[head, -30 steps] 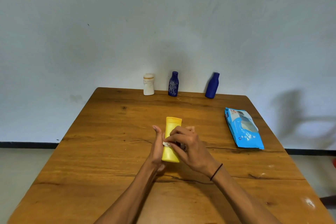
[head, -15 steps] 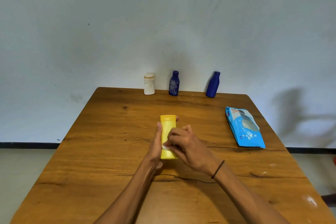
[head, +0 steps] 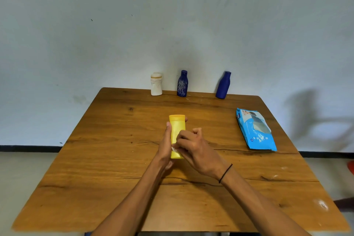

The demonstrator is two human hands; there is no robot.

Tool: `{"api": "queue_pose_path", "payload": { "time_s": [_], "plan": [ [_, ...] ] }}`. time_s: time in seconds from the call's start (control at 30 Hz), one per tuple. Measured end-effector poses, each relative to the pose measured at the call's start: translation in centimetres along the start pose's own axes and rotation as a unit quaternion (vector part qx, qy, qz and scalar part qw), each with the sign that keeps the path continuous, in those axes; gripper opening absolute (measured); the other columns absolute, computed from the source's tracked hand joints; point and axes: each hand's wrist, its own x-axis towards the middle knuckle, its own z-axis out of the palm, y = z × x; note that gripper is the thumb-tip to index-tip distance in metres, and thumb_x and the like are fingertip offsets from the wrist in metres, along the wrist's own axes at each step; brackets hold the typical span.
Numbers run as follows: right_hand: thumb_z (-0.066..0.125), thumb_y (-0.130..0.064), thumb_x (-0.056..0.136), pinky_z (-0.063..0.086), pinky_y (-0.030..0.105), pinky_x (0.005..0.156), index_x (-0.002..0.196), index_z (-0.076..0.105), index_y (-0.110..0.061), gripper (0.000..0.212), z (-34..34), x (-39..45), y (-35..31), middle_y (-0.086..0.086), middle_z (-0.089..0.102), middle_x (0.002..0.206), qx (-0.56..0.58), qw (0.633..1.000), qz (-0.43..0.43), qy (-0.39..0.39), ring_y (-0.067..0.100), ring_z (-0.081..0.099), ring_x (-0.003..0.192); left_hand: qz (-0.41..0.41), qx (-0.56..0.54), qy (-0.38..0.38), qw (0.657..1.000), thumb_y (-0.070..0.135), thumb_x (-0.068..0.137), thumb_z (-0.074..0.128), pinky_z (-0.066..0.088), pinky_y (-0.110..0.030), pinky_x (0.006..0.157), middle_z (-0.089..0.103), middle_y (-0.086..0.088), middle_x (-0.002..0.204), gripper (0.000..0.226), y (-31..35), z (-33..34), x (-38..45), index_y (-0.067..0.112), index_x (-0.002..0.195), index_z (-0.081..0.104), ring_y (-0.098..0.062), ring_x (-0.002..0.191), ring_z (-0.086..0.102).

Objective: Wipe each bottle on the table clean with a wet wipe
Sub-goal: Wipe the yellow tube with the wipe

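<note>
Near the middle of the wooden table (head: 118,168) both hands meet over a yellow bottle (head: 178,130). The left hand (head: 165,147) is wrapped around the bottle's left side, thumb up along the edge and a fingertip showing past the cap on the right, so it is clamped on the bottle. The right hand (head: 195,149) has its fingers curled together, pinching a small white wipe (head: 174,149) against the bottle's lower front. A thin black band (head: 225,173) circles the right wrist. The bottle stands cap-up, tilted slightly away; whether its base touches the table cannot be told.

To the right, well apart from the hands, a blue wipe pack (head: 255,130) lies flat. Along the far edge stand three bottles: a white one (head: 156,86) on the left, a patterned blue one (head: 182,86) in the middle, and a plain blue one (head: 223,85) on the right, leaning against the wall (head: 172,25).
</note>
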Motion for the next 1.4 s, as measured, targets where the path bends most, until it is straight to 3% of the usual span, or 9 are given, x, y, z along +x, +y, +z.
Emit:
{"api": "queue_pose_path", "payload": {
  "time_s": [0.13,0.37,0.53,0.73,0.87,1.1,1.17,1.23,1.4],
  "plan": [
    [0.054,-0.026,0.104,0.034,0.042,0.084,0.109,0.072,-0.022,0.019,0.1,-2.1,1.0,-0.006,0.057,0.105,-0.006,1.000,0.006,-0.007,0.013,0.049,0.091,0.009,0.015,0.028,0.999,0.065,0.106,0.024,0.048,-0.031,0.058,0.061,-0.010,0.082,0.066,-0.5,-0.8,0.6,0.026,0.140,0.065,-0.018,0.065,0.057],
    [0.065,-0.013,0.100,0.044,0.041,0.079,0.104,0.071,-0.011,0.007,0.1,-0.6,0.4,0.005,0.058,0.099,-0.049,0.994,0.040,0.093,0.019,0.050,0.089,0.030,0.039,0.048,0.998,0.062,0.108,0.025,0.058,-0.044,0.085,0.074,-0.020,0.112,0.064,0.2,0.8,0.7,0.025,0.138,0.067,-0.029,0.095,0.070],
    [0.055,-0.018,0.106,0.041,0.042,0.084,0.109,0.072,-0.014,0.018,0.1,-2.0,0.3,0.003,0.059,0.104,-0.033,0.998,-0.036,0.027,0.017,0.055,0.092,0.034,0.039,0.080,0.995,0.059,0.109,0.025,0.054,-0.033,0.062,0.072,-0.010,0.087,0.064,0.5,0.1,0.8,0.019,0.135,0.068,-0.020,0.071,0.065],
    [0.074,-0.003,0.091,0.047,0.047,0.077,0.104,0.069,-0.009,0.015,-0.4,-1.4,1.4,0.007,0.060,0.098,-0.089,0.989,0.032,0.116,0.021,0.055,0.087,0.016,0.018,0.076,0.997,0.059,0.109,0.026,0.060,-0.035,0.059,0.073,-0.011,0.083,0.063,0.5,0.3,0.9,0.018,0.135,0.066,-0.021,0.069,0.070],
    [0.062,-0.015,0.100,0.050,0.042,0.077,0.104,0.070,-0.006,0.013,0.1,-0.5,0.6,0.009,0.061,0.101,-0.049,0.982,0.068,0.168,0.020,0.054,0.093,0.009,0.025,0.103,0.994,0.063,0.106,0.031,0.061,-0.039,0.075,0.075,-0.015,0.107,0.065,0.9,0.7,0.9,0.017,0.135,0.067,-0.023,0.087,0.074],
    [0.062,-0.014,0.104,0.045,0.034,0.079,0.112,0.072,-0.006,0.015,0.8,-2.9,0.5,0.007,0.060,0.105,0.005,0.993,-0.006,0.118,0.020,0.054,0.094,0.006,0.051,0.135,0.990,0.068,0.102,0.035,0.059,-0.034,0.059,0.075,-0.015,0.097,0.072,1.2,0.6,0.6,0.010,0.136,0.058,-0.022,0.075,0.074],
    [0.060,-0.016,0.104,0.049,0.037,0.076,0.112,0.071,-0.007,0.016,0.9,-2.5,1.1,0.006,0.059,0.107,0.005,0.990,0.036,0.139,0.021,0.055,0.094,0.000,0.087,0.127,0.988,0.076,0.096,0.039,0.063,-0.043,0.067,0.074,-0.018,0.108,0.077,1.0,1.0,0.4,0.013,0.137,0.055,-0.029,0.088,0.076],
    [0.061,-0.015,0.102,0.051,0.037,0.073,0.112,0.070,-0.006,0.016,0.7,-1.0,1.6,0.005,0.058,0.106,0.008,0.983,0.079,0.168,0.019,0.055,0.093,0.019,0.134,0.122,0.983,0.071,0.100,0.037,0.063,-0.053,0.080,0.075,-0.014,0.104,0.064,0.8,1.6,0.2,0.017,0.122,0.063,-0.029,0.092,0.075],
    [0.066,-0.007,0.099,0.047,0.015,0.074,0.107,0.071,-0.005,0.009,-0.6,2.6,2.0,0.000,0.055,0.101,0.049,0.952,0.155,0.259,0.001,0.055,0.087,0.079,0.204,0.115,0.969,0.059,0.107,0.032,0.050,-0.034,0.070,0.067,-0.003,0.085,0.054,1.0,2.3,0.0,0.019,0.110,0.069,-0.015,0.077,0.062]
  ]
}}
